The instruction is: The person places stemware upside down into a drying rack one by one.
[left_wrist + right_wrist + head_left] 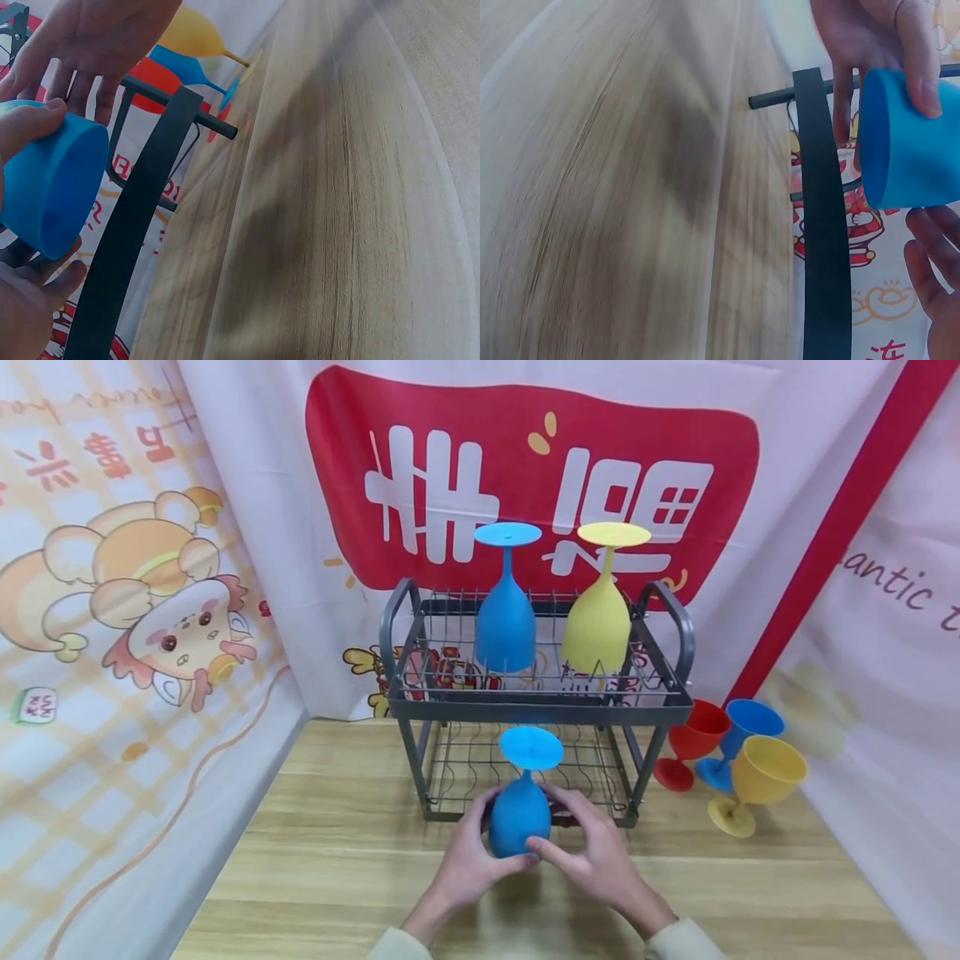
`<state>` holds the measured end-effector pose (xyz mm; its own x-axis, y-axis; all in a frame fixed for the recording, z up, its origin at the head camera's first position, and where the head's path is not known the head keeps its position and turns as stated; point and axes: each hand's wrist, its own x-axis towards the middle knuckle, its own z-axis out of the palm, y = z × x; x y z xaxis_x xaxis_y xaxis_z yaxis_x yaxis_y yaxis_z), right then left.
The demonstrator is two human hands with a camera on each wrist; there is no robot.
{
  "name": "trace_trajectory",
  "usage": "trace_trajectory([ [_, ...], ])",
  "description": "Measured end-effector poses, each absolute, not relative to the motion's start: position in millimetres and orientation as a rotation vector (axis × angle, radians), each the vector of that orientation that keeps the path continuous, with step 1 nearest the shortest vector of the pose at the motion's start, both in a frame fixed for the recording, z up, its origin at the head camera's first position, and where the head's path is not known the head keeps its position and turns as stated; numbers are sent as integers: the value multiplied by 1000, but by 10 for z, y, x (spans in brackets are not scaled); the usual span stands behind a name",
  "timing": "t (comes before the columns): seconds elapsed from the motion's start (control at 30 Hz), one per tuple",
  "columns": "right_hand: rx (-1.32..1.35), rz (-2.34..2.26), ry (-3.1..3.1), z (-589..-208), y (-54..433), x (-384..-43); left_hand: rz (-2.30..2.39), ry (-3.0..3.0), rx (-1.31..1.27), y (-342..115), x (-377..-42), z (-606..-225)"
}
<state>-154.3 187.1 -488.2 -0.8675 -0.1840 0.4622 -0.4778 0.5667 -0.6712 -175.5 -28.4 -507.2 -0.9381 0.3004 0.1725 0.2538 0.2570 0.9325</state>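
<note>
White printed fabric (262, 443), with a large red panel (525, 422) on the far side, surrounds a pale wood-grain table (337, 860). Toward the far side stands a dark 2-tier wire rack (450, 710); its top tier bears 2 inverted goblets, 1 blue (506, 627) at left and 1 yellow (597, 627) at right. Right of it, 3 goblets stand mouth up: red (699, 737), blue and yellow. Near the rack's front, the left hand (468, 860) and right hand (600, 860) grasp the matte, stemmed sky-blue goblet (519, 818), inverted above the table, fingers curved around its bowl.
</note>
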Motion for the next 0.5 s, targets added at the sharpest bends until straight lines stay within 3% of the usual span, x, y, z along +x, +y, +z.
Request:
trace_trajectory([
  [0.5,313,1544,-2604,-4772,1788,-1548,1810,2440,660,-285,-1738,-4993],
])
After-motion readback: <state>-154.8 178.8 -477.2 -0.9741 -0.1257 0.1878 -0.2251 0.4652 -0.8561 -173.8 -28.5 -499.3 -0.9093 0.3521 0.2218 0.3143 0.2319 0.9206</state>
